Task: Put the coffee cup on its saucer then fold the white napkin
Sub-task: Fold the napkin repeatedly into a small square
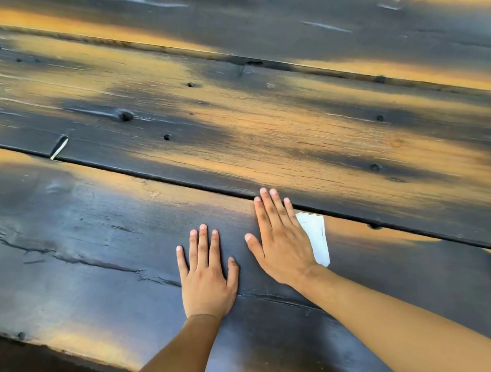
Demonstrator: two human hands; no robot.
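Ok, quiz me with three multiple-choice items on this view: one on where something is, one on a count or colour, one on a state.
1. Where is the white napkin?
A. Partly under the right hand
B. Under the left hand
C. At the table's far edge

2. How many hands rest on the wooden table?
A. None
B. One
C. Two

3. How are the hands posed?
A. Both clenched in fists
B. Both flat, palms down, fingers extended
C. One lifting the napkin clear of the table

Answers:
1. A: the white strip shows along the right hand's outer edge.
2. C: both hands lie on the near plank, side by side.
3. B: all fingers are stretched out against the wood, gripping nothing.
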